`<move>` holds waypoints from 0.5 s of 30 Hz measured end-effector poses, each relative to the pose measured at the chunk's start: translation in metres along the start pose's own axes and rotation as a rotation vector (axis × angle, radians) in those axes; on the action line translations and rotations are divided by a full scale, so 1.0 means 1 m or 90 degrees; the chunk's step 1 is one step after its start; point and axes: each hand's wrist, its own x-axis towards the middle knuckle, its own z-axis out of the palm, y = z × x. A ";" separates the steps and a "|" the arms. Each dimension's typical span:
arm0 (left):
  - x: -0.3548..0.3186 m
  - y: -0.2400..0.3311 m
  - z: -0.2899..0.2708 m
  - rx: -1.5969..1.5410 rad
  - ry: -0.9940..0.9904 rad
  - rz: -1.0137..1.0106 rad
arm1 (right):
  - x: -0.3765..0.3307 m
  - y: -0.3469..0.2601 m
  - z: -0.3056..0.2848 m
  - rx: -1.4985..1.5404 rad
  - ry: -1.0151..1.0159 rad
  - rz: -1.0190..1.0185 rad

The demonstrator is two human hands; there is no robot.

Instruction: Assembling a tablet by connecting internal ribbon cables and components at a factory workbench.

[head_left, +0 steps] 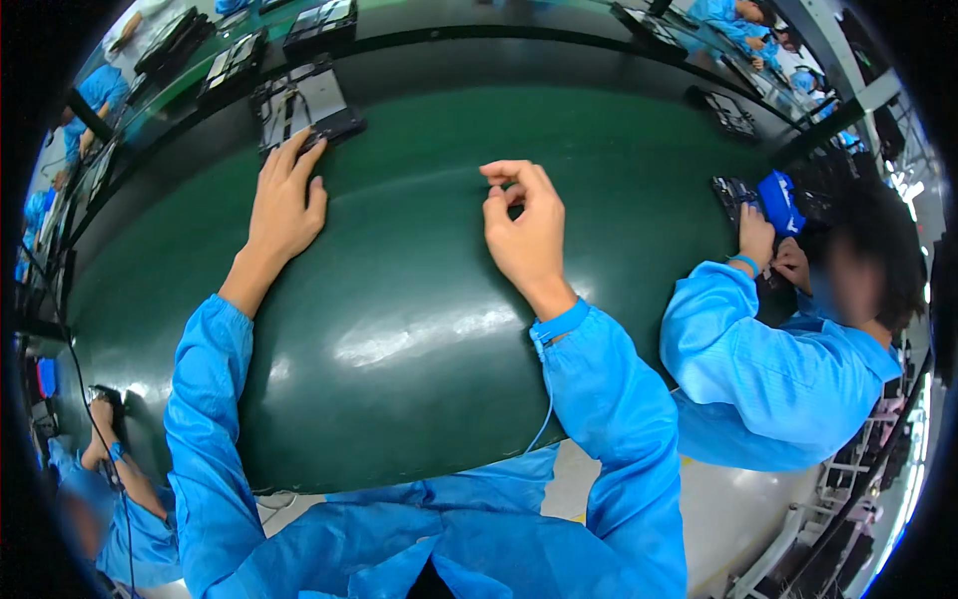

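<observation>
My left hand (284, 208) is stretched out over the far left of the green table mat (419, 299). Its fingers are extended and its thumb stands apart. The fingertips reach the near edge of a flat black electronic device (311, 102) with a grey panel and exposed inner parts. To its right, my right hand (526, 225) hovers over the mat, with fingers curled toward the thumb in a pinch. Anything between those fingertips is too small to make out. A blue wrist band (562, 324) with a thin cord circles my right wrist.
At right, a co-worker (768, 349) in blue handles a dark device (736, 195) beside a blue item (781, 203). Similar devices, including one at the far right (731, 113), line the back beyond a dark rail (439, 45). Another person (130, 509) works at lower left.
</observation>
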 end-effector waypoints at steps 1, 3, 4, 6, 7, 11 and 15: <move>-0.002 -0.002 -0.001 0.011 0.006 -0.001 | 0.001 -0.001 0.000 -0.005 -0.002 -0.005; -0.004 -0.007 -0.003 -0.002 0.002 0.021 | 0.000 -0.002 0.001 0.001 -0.012 -0.004; -0.003 -0.007 -0.003 -0.004 -0.010 0.039 | 0.000 -0.002 0.001 0.007 -0.017 -0.010; -0.003 -0.003 -0.008 -0.027 0.001 0.046 | 0.000 -0.007 0.002 0.023 -0.029 0.001; -0.001 -0.002 -0.007 -0.036 -0.019 0.041 | 0.000 -0.005 0.000 0.013 -0.034 -0.003; 0.000 0.001 -0.011 -0.042 -0.012 0.058 | 0.001 -0.005 -0.002 0.009 -0.032 -0.007; 0.000 0.018 -0.029 -0.061 0.064 0.154 | 0.000 -0.006 -0.001 0.020 -0.037 0.021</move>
